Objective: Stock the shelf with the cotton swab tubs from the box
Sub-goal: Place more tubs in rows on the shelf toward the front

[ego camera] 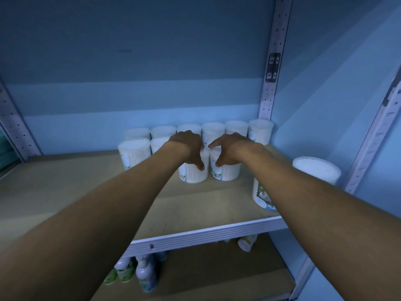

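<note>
Both arms reach over a wooden shelf [86, 192]. My left hand [187, 148] grips the top of one clear cotton swab tub [193, 174] standing on the board. My right hand [230, 149] grips the top of a second tub [226, 172] right beside it; the two tubs touch. Behind them, several more tubs [213, 131] stand in a row against the blue back wall, with a second row begun at the left [134, 153]. One further tub [312, 172] stands alone near the shelf's front right corner, partly hidden by my right forearm. The box is out of view.
Perforated metal uprights [273, 72] frame the shelf at back right, and another stands at the left [13, 122]. The shelf's metal front rail [206, 235] runs below my arms. On the lower shelf stand several bottles [143, 274] and a small tub [247, 242].
</note>
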Available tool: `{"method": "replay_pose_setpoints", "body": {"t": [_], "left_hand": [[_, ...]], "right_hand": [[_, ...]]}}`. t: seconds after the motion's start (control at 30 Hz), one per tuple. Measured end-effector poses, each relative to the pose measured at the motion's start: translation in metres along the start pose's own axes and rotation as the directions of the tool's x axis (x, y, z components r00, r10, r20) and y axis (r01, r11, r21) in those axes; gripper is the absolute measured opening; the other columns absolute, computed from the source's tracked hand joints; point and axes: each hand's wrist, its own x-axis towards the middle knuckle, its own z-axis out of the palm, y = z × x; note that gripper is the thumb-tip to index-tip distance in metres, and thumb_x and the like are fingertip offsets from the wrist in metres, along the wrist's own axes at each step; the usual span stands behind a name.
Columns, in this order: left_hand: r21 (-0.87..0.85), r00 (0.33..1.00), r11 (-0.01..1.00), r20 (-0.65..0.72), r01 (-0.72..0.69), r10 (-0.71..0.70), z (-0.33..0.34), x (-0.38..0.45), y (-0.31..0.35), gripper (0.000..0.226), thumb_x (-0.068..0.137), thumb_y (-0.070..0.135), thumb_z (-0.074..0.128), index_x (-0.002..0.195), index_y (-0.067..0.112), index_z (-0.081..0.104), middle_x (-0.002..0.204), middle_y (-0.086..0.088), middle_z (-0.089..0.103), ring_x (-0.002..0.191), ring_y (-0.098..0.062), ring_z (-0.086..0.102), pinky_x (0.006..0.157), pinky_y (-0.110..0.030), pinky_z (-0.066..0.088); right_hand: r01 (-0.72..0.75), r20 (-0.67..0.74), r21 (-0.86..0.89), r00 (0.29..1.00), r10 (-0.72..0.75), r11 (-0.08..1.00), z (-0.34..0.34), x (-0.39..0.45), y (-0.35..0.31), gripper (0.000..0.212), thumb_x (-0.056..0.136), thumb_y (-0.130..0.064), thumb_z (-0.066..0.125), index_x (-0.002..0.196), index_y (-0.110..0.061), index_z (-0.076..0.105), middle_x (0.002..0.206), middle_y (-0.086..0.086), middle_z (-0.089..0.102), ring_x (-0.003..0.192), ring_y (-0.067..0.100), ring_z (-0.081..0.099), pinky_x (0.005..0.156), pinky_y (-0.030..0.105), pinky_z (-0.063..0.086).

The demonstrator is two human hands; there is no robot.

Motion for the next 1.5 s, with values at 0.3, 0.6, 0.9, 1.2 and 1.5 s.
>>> {"method": "replay_pose_setpoints", "body": {"t": [0.3, 0.6, 0.9, 1.2, 1.5], "left_hand": [[0.036, 1.0, 0.999, -0.004, 0.014, -0.014, -0.007, -0.036, 0.002, 0.081, 0.063, 0.071, 0.075, 0.132, 0.032, 0.058, 0.121, 0.007, 0.065, 0.109, -0.018, 0.06, 0.085, -0.029, 0.05], [0.079, 0.998, 0.997, -0.062, 0.001, 0.004, -0.004, -0.063, 0.006, 0.079, 0.059, 0.076, 0.074, 0.12, 0.025, 0.066, 0.11, 0.003, 0.068, 0.102, -0.02, 0.062, 0.081, -0.032, 0.053], [0.053, 0.996, 0.999, 0.085, 0.001, -0.006, -0.021, -0.077, 0.008, 0.095, 0.058, 0.079, 0.072, 0.134, 0.023, 0.056, 0.126, 0.002, 0.062, 0.114, -0.021, 0.059, 0.088, -0.034, 0.051], [-0.078, 0.959, 0.997, 0.282, 0.005, 0.017, -0.026, -0.062, -0.019, 0.106, 0.055, 0.066, 0.083, 0.147, 0.033, 0.04, 0.149, 0.008, 0.044, 0.122, -0.024, 0.058, 0.102, -0.038, 0.049], [-0.156, 0.969, 0.987, 0.246, 0.046, -0.006, -0.027, -0.07, -0.017, 0.089, 0.054, 0.065, 0.085, 0.128, 0.024, 0.058, 0.121, 0.004, 0.059, 0.07, -0.018, 0.074, 0.081, -0.03, 0.057]], "right_hand": [[0.019, -0.007, 0.007, 1.0, -0.019, 1.0, -0.003, -0.035, -0.008, 0.073, 0.084, -0.04, 0.076, 0.147, -0.047, 0.04, 0.151, 0.002, 0.04, 0.133, 0.02, 0.046, 0.096, 0.031, 0.045], [0.079, -0.024, 0.001, 0.997, -0.079, 0.997, 0.0, -0.052, -0.014, 0.074, 0.075, -0.04, 0.085, 0.14, -0.046, 0.05, 0.144, 0.0, 0.051, 0.126, 0.024, 0.051, 0.091, 0.033, 0.048], [0.103, 0.019, 0.001, 0.994, -0.103, 0.995, -0.013, -0.069, -0.011, 0.079, 0.076, -0.055, 0.079, 0.146, -0.045, 0.045, 0.156, -0.01, 0.04, 0.14, 0.021, 0.04, 0.111, 0.037, 0.038], [0.06, 0.04, -0.098, 0.998, -0.056, 0.993, -0.024, -0.069, -0.014, 0.076, 0.08, -0.067, 0.068, 0.145, -0.033, 0.049, 0.153, -0.005, 0.043, 0.139, 0.024, 0.04, 0.11, 0.037, 0.039], [0.128, 0.101, -0.047, 0.987, -0.123, 0.991, -0.029, -0.071, -0.013, 0.054, 0.078, -0.049, 0.079, 0.127, -0.034, 0.061, 0.139, -0.006, 0.049, 0.123, 0.02, 0.051, 0.101, 0.033, 0.044]]}}
